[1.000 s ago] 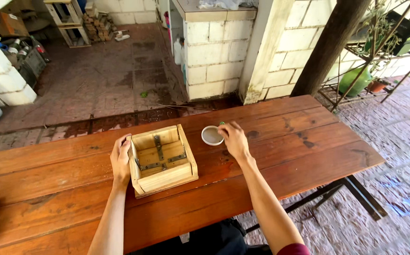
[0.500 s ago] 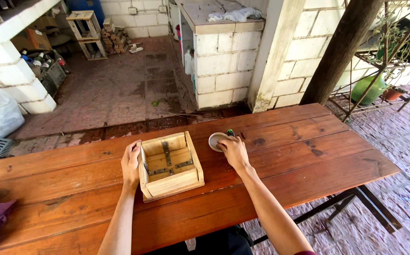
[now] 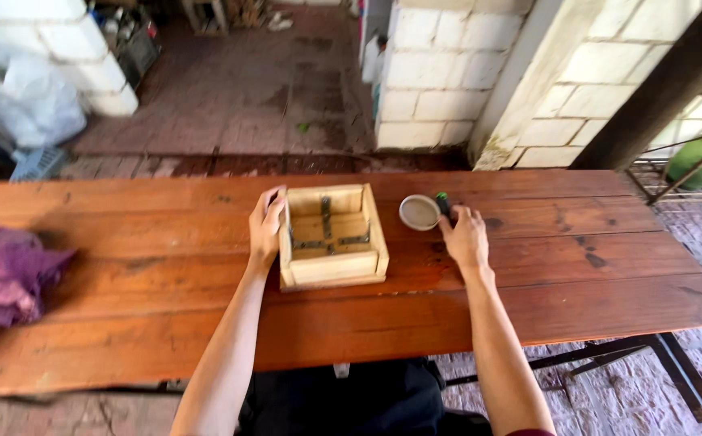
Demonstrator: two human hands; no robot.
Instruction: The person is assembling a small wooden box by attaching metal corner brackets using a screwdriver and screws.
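Seen from above: wooden plank tabletop (image 3: 529, 307) outdoors, reddish-brown, with white block walls and a brick floor beyond. Near the centre, a small open wooden box (image 3: 332, 236), pale unfinished timber, square, with dark metal brackets across its inner floor. Left hand (image 3: 265, 228) pressed flat against the box's left wall, fingers extended and resting along the edge, grip released rather than closed around anything. Just right of the box, a small round tin lid or dish (image 3: 420, 211), grey and shallow, lying flat on the tabletop. Right hand (image 3: 466, 236) beside it, fingertips touching a small dark object with a green tip (image 3: 443, 202) next to the dish; grip loosely curled, whether it truly pinches the object not clear. At the far left edge, a crumpled purple cloth (image 3: 4, 273), well apart from both hands. Box probably stiff, light and rough-surfaced, best taken by two opposite walls; dish likely thin, light and prone to sliding, best pinched at the rim.
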